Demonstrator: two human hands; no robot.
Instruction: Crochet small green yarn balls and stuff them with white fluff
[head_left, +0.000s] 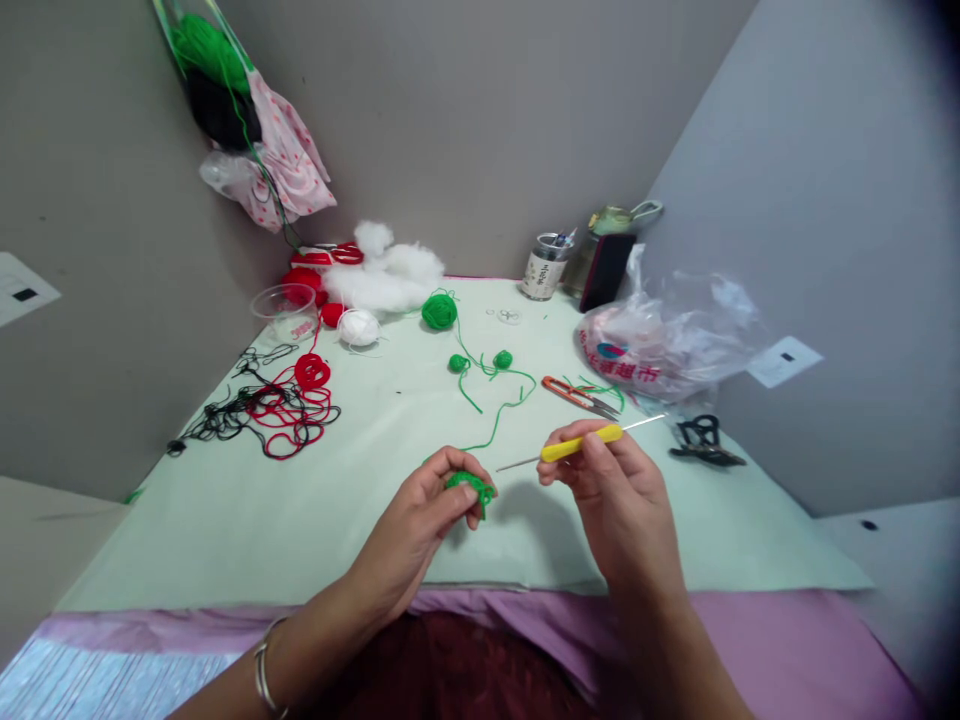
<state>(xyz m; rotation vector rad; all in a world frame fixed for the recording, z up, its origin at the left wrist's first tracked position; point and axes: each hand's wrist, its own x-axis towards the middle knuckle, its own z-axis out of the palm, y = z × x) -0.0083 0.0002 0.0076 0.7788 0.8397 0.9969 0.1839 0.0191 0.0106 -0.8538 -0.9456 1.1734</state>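
My left hand (pixel 420 525) pinches a small green crochet piece (pixel 471 487) between thumb and fingers, above the front of the table. In my right hand (pixel 619 495) is a crochet hook (pixel 581 443) with a yellow handle and thin metal ends. Its left tip points toward the green piece but stands a little apart from it. A strand of green yarn (pixel 495 425) runs from near my left hand back across the cloth. Two small green crocheted balls (pixel 503 359) lie beyond my hands, with a green yarn ball (pixel 439 311) behind them.
Orange thread snips (pixel 577 397) and black scissors (pixel 705 442) lie at right, near a plastic bag (pixel 660 340). A can of pens (pixel 546 268) and a phone (pixel 607 272) stand behind. Tangled black and red yarn (pixel 285 410), white stuffing (pixel 390 278) and a plastic cup (pixel 289 312) are at left.
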